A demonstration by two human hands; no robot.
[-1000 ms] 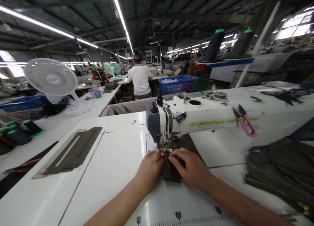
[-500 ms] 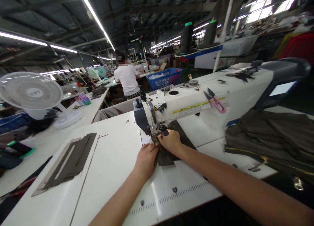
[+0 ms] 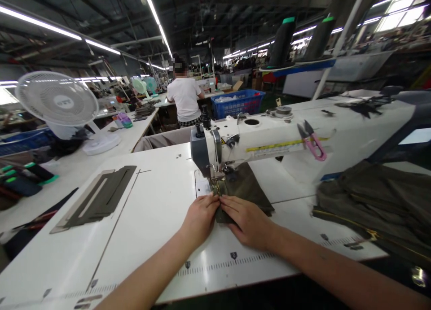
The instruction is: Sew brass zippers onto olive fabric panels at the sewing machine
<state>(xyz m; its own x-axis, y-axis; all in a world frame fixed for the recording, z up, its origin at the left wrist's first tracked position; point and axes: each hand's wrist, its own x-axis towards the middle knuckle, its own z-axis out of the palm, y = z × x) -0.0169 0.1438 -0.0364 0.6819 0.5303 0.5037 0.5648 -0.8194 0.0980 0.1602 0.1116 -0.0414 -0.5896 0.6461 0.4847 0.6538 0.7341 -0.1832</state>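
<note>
Interior of a large workshop hall. Top: dark roof with exposed beams, hung with bright strip lights that recede toward the centre. Upper right: brightly lit windows, beside a slanting pale pole. Middle left: long white table extending into the depth and bearing a white fan. Centre, behind: blue plastic crate, with dark green floor just to its right in the frame. Farther detail is indistinct.

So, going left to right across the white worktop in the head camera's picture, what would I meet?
Stack of flat brownish pieces → left hand → right hand → heap of dark cloth with a yellow zipper.
</note>
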